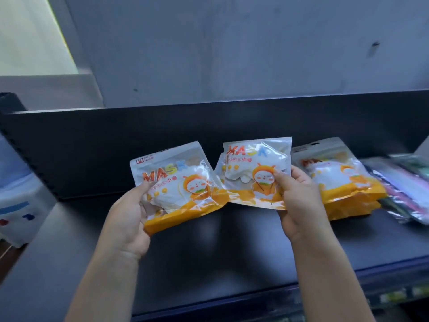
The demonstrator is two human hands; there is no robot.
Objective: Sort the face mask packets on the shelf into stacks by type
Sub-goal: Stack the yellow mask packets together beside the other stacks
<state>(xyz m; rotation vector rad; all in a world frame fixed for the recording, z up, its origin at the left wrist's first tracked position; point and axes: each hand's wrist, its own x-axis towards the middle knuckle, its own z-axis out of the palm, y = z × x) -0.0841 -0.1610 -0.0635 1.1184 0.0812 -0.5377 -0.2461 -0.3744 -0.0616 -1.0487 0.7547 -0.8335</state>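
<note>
Clearly light goods: each face mask packet is a thin glossy pouch, orange-bottomed, printed "MASK", with a soft white mask inside. Film crinkles and bows under a pinch, so likely slippery and floppy rather than fragile. Best hold, by my judgement, is a lower corner or side edge, thumb on the face and fingers behind, where the sealed border gives some stiffness.

Left hand [130,214] is closed narrow on the left packet [178,184] at its lower left corner, thumb over the front; packet is held up above the shelf [232,252], mid-width, tilted.

Right hand [299,201] is pinched on the right packet [255,173] at its lower right edge, thumb on the printed cartoon figure. A second pouch may sit behind it; cannot tell. The two held packets overlap slightly at their inner lower corners.

Both look the same type as the orange stack [343,184], which lies on the shelf just beside the right hand, toward the back wall. Further to the right edge, other packets [404,182], pinkish and dark, lie blurred.
</note>
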